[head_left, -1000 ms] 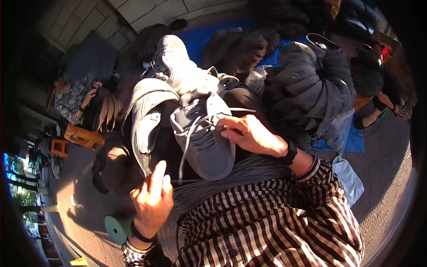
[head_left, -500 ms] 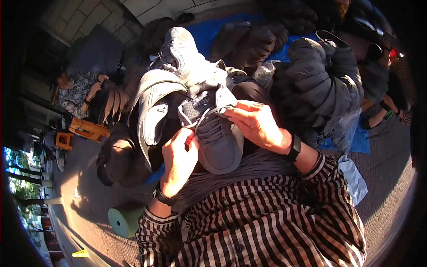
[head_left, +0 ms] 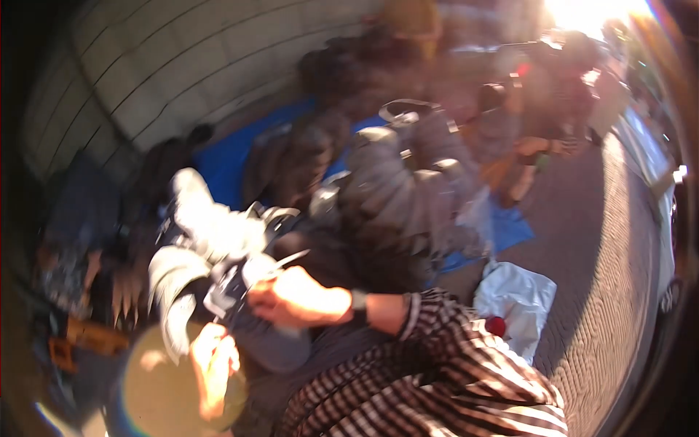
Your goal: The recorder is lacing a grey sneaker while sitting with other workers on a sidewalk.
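Observation:
A grey lace-up shoe (head_left: 273,348) lies across my lap, its toe toward me, blurred by motion. My right hand (head_left: 302,297) is closed in a pinch on the shoelace beside the shoe's opening, and a pale lace end (head_left: 295,258) sticks up past it. At the shoe's left side my left hand (head_left: 213,364) is also closed, pinching the lace; glare and blur hide its fingertips. Just beyond lie more pale grey shoes (head_left: 178,266), heaped and brightly sunlit.
Big bundles of nested dark shoes (head_left: 386,182) stand on blue sheeting (head_left: 226,156) ahead. A white plastic bag (head_left: 517,295) lies at right on the textured floor (head_left: 590,291). An orange stool (head_left: 95,335) is at left. People sit at far left and far right.
The view has swung to the right, so the shoe and both hands appear further left and lower. My hands remain at the laces, now slightly further apart in height.

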The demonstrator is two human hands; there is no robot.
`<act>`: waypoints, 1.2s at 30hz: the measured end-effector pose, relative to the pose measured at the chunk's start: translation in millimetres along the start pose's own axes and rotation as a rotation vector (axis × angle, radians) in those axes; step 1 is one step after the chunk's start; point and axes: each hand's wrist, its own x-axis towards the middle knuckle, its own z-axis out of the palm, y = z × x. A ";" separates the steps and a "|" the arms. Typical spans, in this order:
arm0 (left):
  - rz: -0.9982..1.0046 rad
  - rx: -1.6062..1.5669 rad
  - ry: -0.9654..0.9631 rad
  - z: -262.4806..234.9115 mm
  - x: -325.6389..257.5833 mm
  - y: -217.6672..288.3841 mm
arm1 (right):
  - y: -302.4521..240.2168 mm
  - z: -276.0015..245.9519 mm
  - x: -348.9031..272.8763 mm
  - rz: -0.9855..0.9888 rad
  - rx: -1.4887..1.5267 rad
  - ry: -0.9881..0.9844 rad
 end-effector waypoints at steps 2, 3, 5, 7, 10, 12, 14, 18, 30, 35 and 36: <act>-0.022 -0.012 -0.002 -5.2 -0.2 -8.6 | 0.0 -7.7 -2.7 -0.104 -0.110 -0.050; 0.068 0.062 -0.020 -5.6 7.5 -10.1 | 1.5 -10.8 -4.7 -0.129 -0.241 -0.093; 0.059 0.077 -0.049 -4.4 16.3 -14.1 | 3.7 -14.9 -8.9 -0.148 -0.378 -0.127; 0.007 0.093 -0.044 -1.5 18.2 -13.0 | 1.4 -24.3 -9.2 -0.176 -0.405 -0.143; -0.083 0.115 -0.037 8.3 17.9 -4.1 | -1.9 -28.3 -7.0 -0.189 -0.518 -0.187; 0.131 -0.045 -0.075 11.9 6.4 4.2 | -1.3 -27.7 -5.4 -0.197 -0.570 -0.156; -0.010 -0.014 -0.138 4.7 11.5 3.3 | 8.5 -19.9 -2.6 -0.191 -0.730 -0.066; -0.065 -0.122 -0.223 -1.8 14.9 4.2 | 20.6 -13.2 10.4 -0.082 -0.601 -0.037; -0.108 -0.292 -0.244 -1.0 0.8 27.2 | 2.5 -18.0 -11.4 0.059 -0.329 -0.002; -0.147 -0.626 -0.367 -9.3 14.3 9.4 | 1.4 -20.2 -12.9 0.190 -0.039 0.022; -0.142 -0.651 -0.373 -9.1 13.6 7.8 | 2.6 -18.9 -13.6 0.193 -0.020 0.015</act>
